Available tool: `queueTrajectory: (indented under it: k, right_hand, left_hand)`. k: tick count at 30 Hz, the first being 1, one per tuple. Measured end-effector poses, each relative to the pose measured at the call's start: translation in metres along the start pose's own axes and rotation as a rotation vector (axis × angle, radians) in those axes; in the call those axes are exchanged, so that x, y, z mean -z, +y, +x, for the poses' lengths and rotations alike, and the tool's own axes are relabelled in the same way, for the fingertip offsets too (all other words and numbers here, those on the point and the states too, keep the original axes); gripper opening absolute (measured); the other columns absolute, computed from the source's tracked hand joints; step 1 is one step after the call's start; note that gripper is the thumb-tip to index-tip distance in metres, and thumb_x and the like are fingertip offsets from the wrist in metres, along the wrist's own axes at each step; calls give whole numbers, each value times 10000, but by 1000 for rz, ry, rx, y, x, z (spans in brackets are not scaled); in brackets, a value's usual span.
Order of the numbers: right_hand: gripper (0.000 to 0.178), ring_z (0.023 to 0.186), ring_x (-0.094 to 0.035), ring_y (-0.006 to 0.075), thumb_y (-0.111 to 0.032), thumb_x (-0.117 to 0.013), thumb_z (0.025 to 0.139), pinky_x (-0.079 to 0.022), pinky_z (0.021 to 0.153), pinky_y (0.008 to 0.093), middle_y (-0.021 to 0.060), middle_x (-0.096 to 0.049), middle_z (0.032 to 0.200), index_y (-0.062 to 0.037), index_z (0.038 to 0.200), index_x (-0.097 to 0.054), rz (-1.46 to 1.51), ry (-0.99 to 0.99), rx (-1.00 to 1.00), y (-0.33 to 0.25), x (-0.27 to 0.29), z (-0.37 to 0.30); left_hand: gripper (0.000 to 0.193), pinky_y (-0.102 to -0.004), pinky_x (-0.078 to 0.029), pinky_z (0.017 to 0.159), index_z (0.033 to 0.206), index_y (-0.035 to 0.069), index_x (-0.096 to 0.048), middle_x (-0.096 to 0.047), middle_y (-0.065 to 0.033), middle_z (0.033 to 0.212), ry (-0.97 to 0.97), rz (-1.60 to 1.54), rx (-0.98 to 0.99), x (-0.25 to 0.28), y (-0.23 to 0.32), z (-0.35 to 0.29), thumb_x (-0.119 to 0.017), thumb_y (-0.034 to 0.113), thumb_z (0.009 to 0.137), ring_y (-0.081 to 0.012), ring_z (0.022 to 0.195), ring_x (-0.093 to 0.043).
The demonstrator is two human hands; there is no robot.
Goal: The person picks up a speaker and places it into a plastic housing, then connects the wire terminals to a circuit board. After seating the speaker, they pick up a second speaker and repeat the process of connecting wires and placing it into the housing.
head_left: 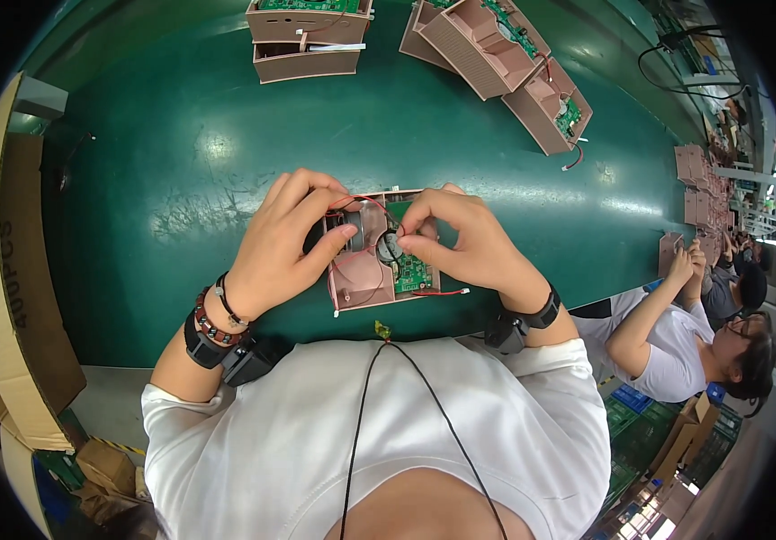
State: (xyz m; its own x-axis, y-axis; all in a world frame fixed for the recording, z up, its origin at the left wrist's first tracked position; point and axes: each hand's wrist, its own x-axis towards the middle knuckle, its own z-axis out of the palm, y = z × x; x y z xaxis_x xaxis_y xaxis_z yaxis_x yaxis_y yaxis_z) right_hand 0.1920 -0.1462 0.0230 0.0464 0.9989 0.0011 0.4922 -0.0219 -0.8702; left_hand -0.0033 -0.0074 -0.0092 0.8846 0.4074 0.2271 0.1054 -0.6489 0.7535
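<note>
In front of me a dusty-pink plastic housing [361, 275] lies on the green table, its inside facing up. A green circuit board [413, 274] fills its right part, with a round grey-white component [391, 247] on it. My left hand [284, 238] grips the housing's far left side, fingers curled over the edge and thumb inside beside a dark part. Thumb and index finger of my right hand [460, 236] pinch a thin dark wire above the board. A red wire [365, 197] arches along the far side; another red lead with a white plug [465, 291] sticks out at the near right.
More pink housings with boards are stacked at the far middle [307, 63] and far right [482, 49], one with a loose lead [573, 162]. A cardboard box [37, 270] stands at the left edge. A co-worker [676, 346] works at the right side of the table [181, 171].
</note>
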Motion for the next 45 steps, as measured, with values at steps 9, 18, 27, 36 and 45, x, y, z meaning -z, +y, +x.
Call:
queueTrajectory:
  k: [9, 18, 27, 36, 45]
  right_hand:
    - [117, 563, -511, 107, -126, -721, 802, -381, 739, 269, -34, -616, 713, -103, 814, -607, -11, 39, 69, 4, -1, -1]
    - [129, 811, -501, 169, -14, -724, 748, -392, 790, 286, 35, -553, 847, -51, 818, -622, -65, 155, 89, 13, 9, 7]
    - [152, 920, -436, 192, -66, -780, 702, -377, 849, 312, 35, -442, 945, -69, 790, -657, -113, 220, -9, 21, -8, 7]
    - [136, 976, -441, 201, -59, -776, 720, -378, 874, 311, 57, -446, 1074, -73, 793, -663, -19, 274, -97, 29, -26, 1]
    - [115, 1010, -445, 211, -47, -758, 742, -380, 874, 313, 63, -477, 1067, -65, 796, -658, -32, 305, -103, 28, -27, -3]
  left_hand:
    - [241, -350, -445, 815, 1022, 24, -620, -545, -82, 1066, -1, -19, -5, -1, 0, 0, -653, 185, 845, -277, 957, -513]
    - [237, -356, -441, 825, 1023, 30, -617, -560, -90, 1059, 28, -20, -28, -2, -1, 0, -667, 161, 831, -286, 956, -524]
    - [288, -365, -438, 835, 1063, 18, -598, -571, -105, 1058, 44, -37, -24, -2, -3, 0, -674, 156, 822, -298, 949, -533]
    - [291, -374, -440, 839, 1061, 19, -600, -573, -106, 1059, 52, -55, -29, -2, -2, 0, -677, 166, 822, -302, 953, -535]
    - [291, -371, -445, 837, 1062, 21, -604, -573, -103, 1060, 41, -53, -20, -1, -1, 0, -676, 176, 826, -301, 958, -535]
